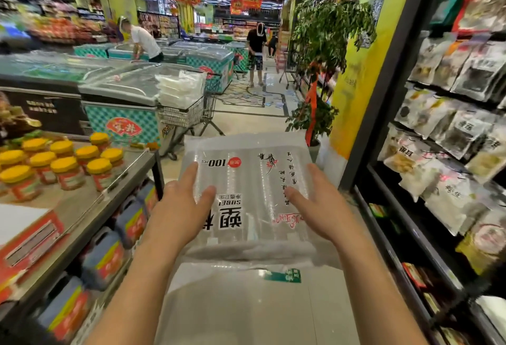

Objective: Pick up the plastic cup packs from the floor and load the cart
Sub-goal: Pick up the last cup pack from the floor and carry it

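Cup pack point(247, 180), printed "100 PCS" and "SUBEI": your left hand point(184, 202) and right hand point(319, 205) press it, fingers straight.

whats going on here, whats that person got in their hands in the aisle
A person holds a stack of clear plastic cup packs with black and red print out in front in a supermarket aisle, left hand and right hand pressing on it with straight fingers. Ahead on the left, a wire shopping cart beside a teal freezer chest already carries a heap of clear packs. The held stack is not yet loaded.
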Motion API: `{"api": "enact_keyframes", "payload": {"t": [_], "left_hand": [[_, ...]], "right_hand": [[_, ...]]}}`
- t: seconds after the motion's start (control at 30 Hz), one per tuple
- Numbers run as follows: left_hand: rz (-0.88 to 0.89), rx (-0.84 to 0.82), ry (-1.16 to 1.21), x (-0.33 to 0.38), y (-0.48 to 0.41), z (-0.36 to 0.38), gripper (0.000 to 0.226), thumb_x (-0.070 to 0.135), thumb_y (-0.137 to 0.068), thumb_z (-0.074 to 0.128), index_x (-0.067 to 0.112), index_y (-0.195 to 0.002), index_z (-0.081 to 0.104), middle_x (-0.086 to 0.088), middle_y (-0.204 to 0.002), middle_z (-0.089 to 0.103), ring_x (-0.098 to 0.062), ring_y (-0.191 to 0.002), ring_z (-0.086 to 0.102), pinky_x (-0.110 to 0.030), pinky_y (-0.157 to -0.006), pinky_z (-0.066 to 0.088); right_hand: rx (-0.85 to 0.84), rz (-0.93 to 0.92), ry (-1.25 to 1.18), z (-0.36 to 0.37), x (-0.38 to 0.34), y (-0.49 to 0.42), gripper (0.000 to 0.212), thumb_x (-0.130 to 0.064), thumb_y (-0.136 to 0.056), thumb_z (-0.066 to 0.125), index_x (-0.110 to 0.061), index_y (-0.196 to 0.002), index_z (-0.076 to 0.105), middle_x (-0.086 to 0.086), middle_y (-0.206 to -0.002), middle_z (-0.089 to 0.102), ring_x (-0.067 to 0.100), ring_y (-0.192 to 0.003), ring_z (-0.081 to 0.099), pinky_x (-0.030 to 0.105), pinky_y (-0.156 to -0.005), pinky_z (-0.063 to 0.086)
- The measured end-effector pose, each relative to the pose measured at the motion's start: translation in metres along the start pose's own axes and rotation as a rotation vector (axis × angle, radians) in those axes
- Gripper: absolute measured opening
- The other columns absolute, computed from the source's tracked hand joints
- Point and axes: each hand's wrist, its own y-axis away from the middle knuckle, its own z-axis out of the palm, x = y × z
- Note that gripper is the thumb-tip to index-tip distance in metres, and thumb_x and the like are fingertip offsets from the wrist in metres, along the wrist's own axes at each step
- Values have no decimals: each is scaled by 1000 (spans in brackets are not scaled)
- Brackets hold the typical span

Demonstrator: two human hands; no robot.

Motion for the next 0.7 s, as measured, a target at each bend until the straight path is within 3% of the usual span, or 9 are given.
{"api": "enact_keyframes", "payload": {"t": [0.27,0.43,0.7], "left_hand": [[17,9,-56,-38,-235,18,66,58,-93,38,39,-151,13,-18,-143,42,-37,-124,48,-44,-94,42],[13,-10,-86,-50,-352,38,65,57,-94,37,42,-151,9,-20,-142,42,-35,-127,45,-43,-95,41],[-6,-19,-104,-57,-552,118,67,55,-95,38,35,-153,11,-13,-150,38,-31,-134,38,-43,-105,35]], "right_hand": [[-25,73,14,81,-15,-223,81,-58,-91,50,-29,-155,9,3,-157,28,22,-141,30,36,-106,31],[-26,68,-25,118,-12,-334,75,-51,-92,53,-29,-153,15,5,-146,44,22,-133,40,28,-85,30],[-41,56,-57,174,42,-538,74,-53,-92,52,-32,-152,16,5,-146,43,23,-130,43,34,-91,36]]}}
